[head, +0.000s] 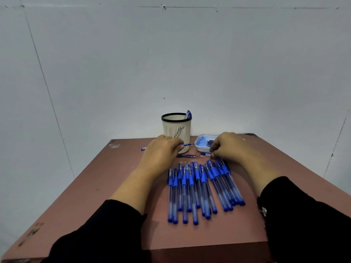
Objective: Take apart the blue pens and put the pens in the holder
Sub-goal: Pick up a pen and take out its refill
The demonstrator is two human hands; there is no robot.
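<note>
1. The person stands at a reddish table [114, 196] and both hands work at its far side, above a row of blue pens [201, 188] that lie side by side near the middle.
2. The left hand [161, 150] has its fingers curled round one pen [187, 144]. This pen lies across, its tail sticks out on the left of the hand and its thin tip points to the right.
3. The right hand [228, 146] is curled too, and its fingertips seem to pinch something small just beside the white tray [199, 149]. What it is, I cannot tell; it is too small and blurred.
4. I judge that the step in hand is the taking apart of one pen, the hands being drawn away from each other.
5. The holder [176, 128] stands at the far edge, just behind the left hand, with at least one blue piece already inside. The tray on its right holds small blue parts.
6. A thin refill [188, 155] lies loose on the table between the hands.
7. The next move, I think, calls for dropping the small part in the tray and the pen body in the holder, without knocking the row.
</note>
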